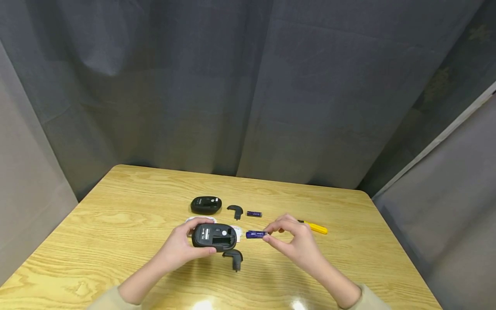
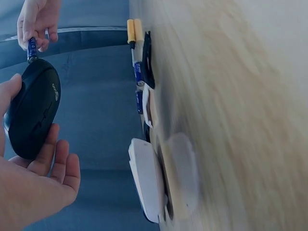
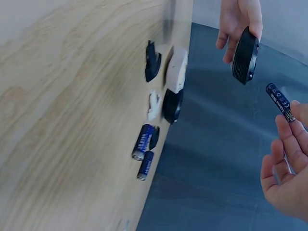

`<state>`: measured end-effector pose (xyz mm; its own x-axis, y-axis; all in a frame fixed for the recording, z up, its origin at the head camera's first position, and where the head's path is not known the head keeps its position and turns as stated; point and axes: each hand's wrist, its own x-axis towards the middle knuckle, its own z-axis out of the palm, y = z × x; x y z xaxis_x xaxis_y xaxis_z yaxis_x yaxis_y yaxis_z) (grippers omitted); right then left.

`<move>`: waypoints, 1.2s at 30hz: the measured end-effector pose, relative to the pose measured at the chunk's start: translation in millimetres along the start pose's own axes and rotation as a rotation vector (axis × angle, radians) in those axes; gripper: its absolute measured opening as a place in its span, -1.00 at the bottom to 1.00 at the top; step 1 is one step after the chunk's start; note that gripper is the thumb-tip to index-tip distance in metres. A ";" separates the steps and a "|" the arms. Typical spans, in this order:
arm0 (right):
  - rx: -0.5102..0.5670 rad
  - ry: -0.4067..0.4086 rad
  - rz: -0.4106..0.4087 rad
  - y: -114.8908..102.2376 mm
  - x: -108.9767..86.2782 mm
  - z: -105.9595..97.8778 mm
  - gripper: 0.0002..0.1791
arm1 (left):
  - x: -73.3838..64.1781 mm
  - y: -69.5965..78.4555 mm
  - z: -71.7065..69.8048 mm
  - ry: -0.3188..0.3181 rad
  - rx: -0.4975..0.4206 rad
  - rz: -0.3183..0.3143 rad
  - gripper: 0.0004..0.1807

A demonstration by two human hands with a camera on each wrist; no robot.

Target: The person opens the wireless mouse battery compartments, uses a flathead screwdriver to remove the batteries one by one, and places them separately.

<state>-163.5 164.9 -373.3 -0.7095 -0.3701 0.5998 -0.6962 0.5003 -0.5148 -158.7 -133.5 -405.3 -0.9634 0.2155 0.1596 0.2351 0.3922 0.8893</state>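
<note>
My left hand (image 1: 177, 247) grips a black computer mouse (image 1: 207, 236) by its edges above the table, underside up. The battery slot in the mouse's underside is uncovered. Between thumb and fingertips, my right hand (image 1: 296, 243) pinches one end of a blue battery (image 3: 280, 102). The battery's free end points toward the mouse, with a gap between them in the right wrist view. Below the held mouse lies a loose black battery cover (image 1: 234, 259). A white mouse (image 2: 145, 178) on the table is mostly hidden by it in the head view.
Behind, a second black mouse (image 1: 206, 205) lies upside down beside another black cover (image 1: 235, 211). Two blue batteries (image 3: 142, 142) and a white cover (image 3: 154, 105) lie on the wooden table (image 1: 135, 206). A yellow-handled tool (image 1: 317, 227) is to the right.
</note>
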 end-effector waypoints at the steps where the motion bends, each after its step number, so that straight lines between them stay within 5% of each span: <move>1: -0.007 -0.002 0.005 2.0 -0.9 0.3 -0.85 | -0.2 -1.3 -0.7 -0.005 0.001 0.001 -0.29; 9: -0.056 -0.019 0.025 18.1 -7.6 5.1 -0.84 | 0.3 -12.2 -6.1 -0.022 0.072 0.009 -0.28; 23: -0.081 -0.176 0.165 39.7 -24.9 20.9 -0.90 | 3.2 -32.7 -9.6 -0.016 0.227 -0.060 -0.26; 36: -0.101 -0.298 0.219 52.5 -29.9 32.4 -0.92 | 4.1 -40.1 -14.5 -0.100 0.308 -0.090 -0.30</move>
<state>-182.5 176.9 -438.1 -0.8511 -0.4501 0.2703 -0.5211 0.6615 -0.5394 -173.9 -161.3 -434.1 -0.9682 0.2484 0.0298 0.1923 0.6626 0.7239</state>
